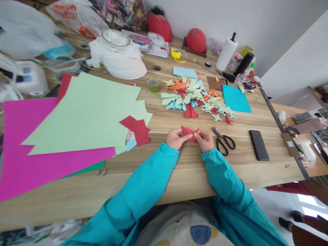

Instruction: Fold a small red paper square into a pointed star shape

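Between both hands is a folded piece of red paper (188, 131) with pointed corners, held just above the wooden table. My left hand (176, 137) grips its left side, thumb on top. On the right side, my right hand (205, 139) pinches it between thumb and fingers. Black-handled scissors (224, 141) lie just right of my right hand. Beyond the hands spreads a pile of folded paper figures (194, 91) in green, orange, blue and red. Left of my left hand lie red paper pieces (137, 129).
Large green sheets (84, 116) and magenta sheets (25, 164) cover the table's left. A phone (259, 145) lies at right, near the table edge. Farther back are a blue square sheet (236, 98), a yellow tape measure (175, 53), a paper roll (226, 54) and plastic bags (28, 30).
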{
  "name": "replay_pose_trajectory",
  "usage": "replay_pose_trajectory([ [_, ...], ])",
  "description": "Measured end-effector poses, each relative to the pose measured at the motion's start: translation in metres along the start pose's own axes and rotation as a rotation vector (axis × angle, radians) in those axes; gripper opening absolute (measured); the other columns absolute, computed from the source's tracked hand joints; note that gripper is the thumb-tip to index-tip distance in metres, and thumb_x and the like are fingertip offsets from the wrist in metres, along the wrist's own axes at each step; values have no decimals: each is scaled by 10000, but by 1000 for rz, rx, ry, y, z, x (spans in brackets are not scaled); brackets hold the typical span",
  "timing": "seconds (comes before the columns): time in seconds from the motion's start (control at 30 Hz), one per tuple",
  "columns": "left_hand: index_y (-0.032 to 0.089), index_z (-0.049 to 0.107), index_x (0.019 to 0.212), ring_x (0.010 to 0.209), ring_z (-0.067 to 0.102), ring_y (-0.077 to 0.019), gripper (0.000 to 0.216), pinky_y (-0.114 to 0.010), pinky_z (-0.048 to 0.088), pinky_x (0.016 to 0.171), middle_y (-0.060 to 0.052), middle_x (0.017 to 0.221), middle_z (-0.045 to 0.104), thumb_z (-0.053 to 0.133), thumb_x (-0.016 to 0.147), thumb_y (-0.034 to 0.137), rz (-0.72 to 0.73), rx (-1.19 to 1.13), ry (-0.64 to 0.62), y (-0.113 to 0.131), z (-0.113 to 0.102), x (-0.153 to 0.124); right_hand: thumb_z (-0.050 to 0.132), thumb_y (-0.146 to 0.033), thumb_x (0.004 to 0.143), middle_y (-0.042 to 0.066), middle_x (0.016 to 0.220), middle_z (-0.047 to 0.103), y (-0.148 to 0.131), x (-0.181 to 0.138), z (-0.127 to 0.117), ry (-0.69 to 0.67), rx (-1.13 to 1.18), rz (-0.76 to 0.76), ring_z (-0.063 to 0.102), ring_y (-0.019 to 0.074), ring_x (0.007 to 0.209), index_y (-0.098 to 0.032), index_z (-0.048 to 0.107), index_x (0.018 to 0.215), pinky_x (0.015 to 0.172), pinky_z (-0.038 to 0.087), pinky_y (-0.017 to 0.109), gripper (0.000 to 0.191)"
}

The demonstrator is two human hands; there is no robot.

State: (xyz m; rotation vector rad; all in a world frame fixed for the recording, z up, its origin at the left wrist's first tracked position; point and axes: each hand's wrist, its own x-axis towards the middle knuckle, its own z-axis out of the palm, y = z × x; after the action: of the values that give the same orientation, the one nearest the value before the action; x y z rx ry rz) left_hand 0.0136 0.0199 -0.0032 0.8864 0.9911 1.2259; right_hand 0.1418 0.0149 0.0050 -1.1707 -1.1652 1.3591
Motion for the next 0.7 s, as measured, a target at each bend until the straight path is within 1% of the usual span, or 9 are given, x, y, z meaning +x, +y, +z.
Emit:
replay_pose_trajectory([
  [0.13, 110, 669, 752, 686, 631, -196, 348, -354, 501, 737, -60, 744, 695, 770, 461, 271, -6, -16, -9, 2, 2, -1, 623, -521, 596, -39, 494, 495, 1, -1, 1, -8, -20, -10, 366, 57, 422, -169, 494, 570, 435, 301, 220, 376],
  [0.3, 115, 671, 769, 713, 637, -204, 362, -356, 496, 746, -70, 773, 695, 774, 459, 272, -27, -72, -23, -3, 0, 1, 607, -521, 616, -48, 482, 455, 3, 0, 0, -34, -19, -20, 351, 59, 427, -170, 495, 571, 434, 289, 219, 371],
  [0.47, 113, 672, 810, 762, 639, -230, 389, -368, 494, 750, -83, 771, 696, 770, 474, 283, -73, -82, -84, -3, -3, 3, 609, -486, 640, -43, 509, 478, 8, 2, -3, -47, 45, -8, 347, 52, 423, -165, 506, 584, 431, 283, 213, 341],
  [0.6, 98, 665, 820, 793, 635, -238, 411, -378, 485, 778, -96, 801, 694, 776, 464, 274, -62, -82, -67, -2, -3, 3, 617, -456, 647, -45, 511, 484, 10, 3, -4, -41, 61, -13, 360, 52, 435, -161, 517, 590, 451, 295, 212, 317],
  [0.7, 92, 658, 833, 824, 630, -241, 441, -386, 470, 818, -105, 851, 689, 787, 438, 238, -55, -98, -85, -2, -4, 3, 617, -455, 646, -47, 506, 480, 12, 4, -4, -20, 68, -17, 363, 55, 440, -161, 518, 591, 457, 294, 214, 315],
])
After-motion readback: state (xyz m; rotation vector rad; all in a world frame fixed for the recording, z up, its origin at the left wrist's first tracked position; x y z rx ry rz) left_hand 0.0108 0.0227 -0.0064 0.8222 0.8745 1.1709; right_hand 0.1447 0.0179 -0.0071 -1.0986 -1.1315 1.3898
